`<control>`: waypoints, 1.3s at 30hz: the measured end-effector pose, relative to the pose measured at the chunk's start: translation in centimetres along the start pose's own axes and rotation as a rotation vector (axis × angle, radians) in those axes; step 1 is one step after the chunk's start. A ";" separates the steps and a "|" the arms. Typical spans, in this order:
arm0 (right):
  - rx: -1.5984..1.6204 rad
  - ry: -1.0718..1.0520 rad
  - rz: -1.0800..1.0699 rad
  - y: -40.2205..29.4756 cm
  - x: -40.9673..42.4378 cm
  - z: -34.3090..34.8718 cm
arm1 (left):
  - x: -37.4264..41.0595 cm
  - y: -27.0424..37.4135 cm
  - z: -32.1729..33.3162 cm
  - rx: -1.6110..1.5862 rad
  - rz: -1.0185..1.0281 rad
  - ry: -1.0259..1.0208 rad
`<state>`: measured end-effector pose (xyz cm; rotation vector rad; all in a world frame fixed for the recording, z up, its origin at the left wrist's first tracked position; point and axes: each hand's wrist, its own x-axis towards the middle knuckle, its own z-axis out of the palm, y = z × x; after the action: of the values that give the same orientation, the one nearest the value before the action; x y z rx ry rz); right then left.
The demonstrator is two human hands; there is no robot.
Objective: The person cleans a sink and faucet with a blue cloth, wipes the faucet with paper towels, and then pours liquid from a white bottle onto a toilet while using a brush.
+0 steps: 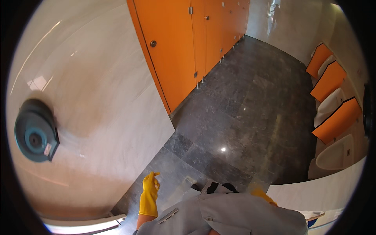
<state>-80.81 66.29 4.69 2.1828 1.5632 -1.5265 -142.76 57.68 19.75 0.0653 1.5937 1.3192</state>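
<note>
My left hand (149,195), in a yellow rubber glove, hangs at the left of my body with its fingers partly curled; nothing shows in it. On the other side my right hand (263,196), also in a yellow glove, is blurred and partly hidden by my grey shirt (205,208), so its fingers cannot be made out. Below me lies the dark grey tiled floor (217,123). The tips of dark shoes show just past the shirt.
Orange cubicle doors (170,53) line the left side. White urinals (335,152) with orange dividers (337,119) stand along the right wall. A round teal paper dispenser (35,132) hangs on the pale left wall (102,117). A low pale wall edge (317,191) is near my right.
</note>
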 end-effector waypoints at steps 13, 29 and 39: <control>-0.002 0.292 0.059 -12.8 18.0 -10.7 | 16.5 12.3 19.3 -0.010 0.028 -0.057; 0.169 0.062 -1.153 -89.3 26.7 -12.3 | 31.3 23.1 25.4 0.020 0.087 -0.093; 0.124 0.268 -1.271 -108.0 30.4 -4.9 | 35.1 27.8 24.9 -0.050 -0.003 -0.001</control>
<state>-157.57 142.43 35.14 1.3722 3.3520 -1.4733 -156.47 107.06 21.08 0.0326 1.5587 1.3558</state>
